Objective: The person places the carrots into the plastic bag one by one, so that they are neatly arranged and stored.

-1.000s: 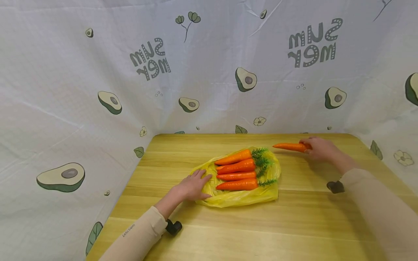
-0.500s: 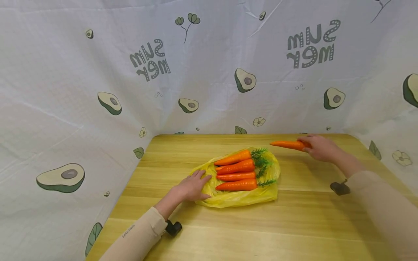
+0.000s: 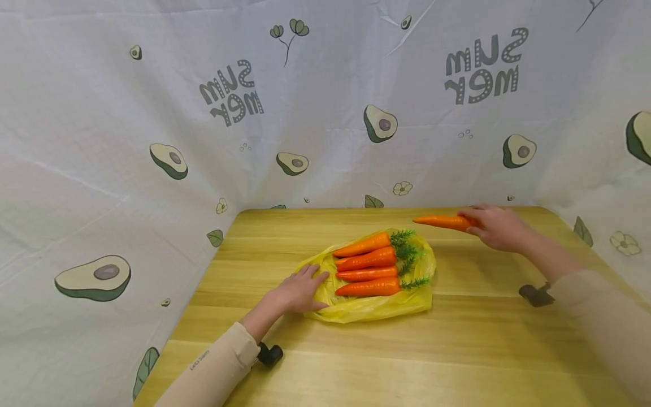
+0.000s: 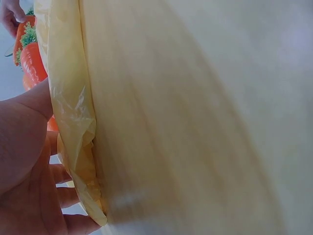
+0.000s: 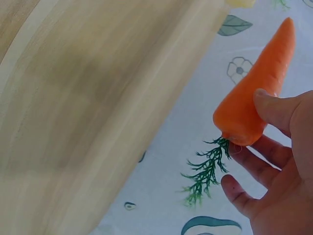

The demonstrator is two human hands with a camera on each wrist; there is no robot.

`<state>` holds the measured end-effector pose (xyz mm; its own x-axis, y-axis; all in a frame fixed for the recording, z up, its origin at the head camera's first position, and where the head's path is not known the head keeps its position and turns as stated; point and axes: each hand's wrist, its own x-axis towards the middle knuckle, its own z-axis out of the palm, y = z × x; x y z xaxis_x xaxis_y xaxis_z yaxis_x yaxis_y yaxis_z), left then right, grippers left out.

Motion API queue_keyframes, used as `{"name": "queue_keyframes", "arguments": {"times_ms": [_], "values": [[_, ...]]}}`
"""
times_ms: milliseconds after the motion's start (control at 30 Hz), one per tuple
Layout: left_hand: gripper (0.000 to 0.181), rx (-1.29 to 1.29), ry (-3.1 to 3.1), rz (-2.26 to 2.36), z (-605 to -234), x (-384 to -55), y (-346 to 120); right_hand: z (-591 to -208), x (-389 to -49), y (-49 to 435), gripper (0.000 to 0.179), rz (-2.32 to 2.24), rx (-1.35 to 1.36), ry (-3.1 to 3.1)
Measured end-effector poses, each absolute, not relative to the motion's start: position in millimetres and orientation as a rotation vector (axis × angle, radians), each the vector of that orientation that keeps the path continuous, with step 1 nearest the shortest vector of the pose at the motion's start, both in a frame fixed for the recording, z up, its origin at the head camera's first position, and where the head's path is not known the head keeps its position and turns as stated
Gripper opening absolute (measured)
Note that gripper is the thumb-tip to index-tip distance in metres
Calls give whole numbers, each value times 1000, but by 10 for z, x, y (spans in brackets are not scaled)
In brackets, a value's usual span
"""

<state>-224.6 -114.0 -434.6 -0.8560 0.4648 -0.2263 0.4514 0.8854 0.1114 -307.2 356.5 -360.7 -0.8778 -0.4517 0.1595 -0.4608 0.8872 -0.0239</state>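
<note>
Several orange carrots with green tops lie side by side in a yellow plastic bag (image 3: 376, 312), tips to the left; the nearest carrot (image 3: 370, 288) is bright orange. My left hand (image 3: 297, 291) rests on the bag's left end with fingers spread; in the left wrist view the bag's rolled edge (image 4: 71, 98) crosses in front of the fingers. To the right and behind the bag, my right hand (image 3: 498, 226) holds another carrot (image 3: 439, 221) by its thick end, tip pointing left. In the right wrist view, thumb and fingers pinch this carrot, and its green top (image 5: 208, 169) hangs below.
The wooden table (image 3: 356, 362) runs back to a white curtain (image 3: 325, 102) printed with avocados and leaves, which also hangs along both sides. A small black device (image 3: 269, 356) is strapped at the left wrist, another black device (image 3: 536, 295) at the right.
My right hand has risen slightly and carried the carrot a little left and back, toward the bag's far side. The left hand and the bagged carrots stay in place.
</note>
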Motion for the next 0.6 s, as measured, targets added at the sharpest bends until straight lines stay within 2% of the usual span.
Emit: {"name": "queue_keyframes", "arguments": {"times_ms": [600], "values": [[79, 687, 2805, 88, -4339, -2256, -1143, -3366, -2799, 3209, 43, 112, 859, -2779]]}}
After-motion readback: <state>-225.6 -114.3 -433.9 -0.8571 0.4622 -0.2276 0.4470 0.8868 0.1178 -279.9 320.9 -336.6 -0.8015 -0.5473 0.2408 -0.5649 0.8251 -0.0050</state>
